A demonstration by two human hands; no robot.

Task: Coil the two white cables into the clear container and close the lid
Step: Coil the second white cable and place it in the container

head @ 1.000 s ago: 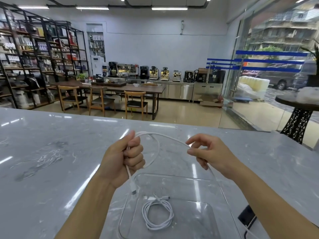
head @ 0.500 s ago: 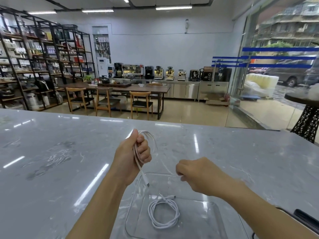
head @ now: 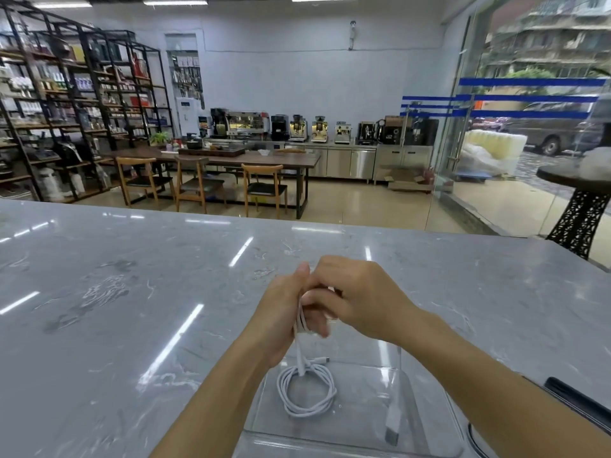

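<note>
One white cable (head: 307, 390) lies coiled in a ring on the floor of the clear container (head: 426, 411), which stands on the grey marble counter close to me. My left hand (head: 284, 312) is closed around the loops of the second white cable (head: 300, 328), held above the container's far edge. The cable's loose end hangs straight down from that fist toward the coil below. My right hand (head: 358, 297) presses against the left one, fingers curled onto the same cable bundle. The bundle is mostly hidden between the two hands.
A dark flat object (head: 575, 399), perhaps a phone, lies on the counter right of the container. The marble counter (head: 132, 292) stretches wide to the left and ahead. Beyond its far edge are chairs, a long table and shelves.
My right hand swung from below right up to my left hand and met it. The stretched length of cable was gathered into the left fist. Both hands sit lower over the container.
</note>
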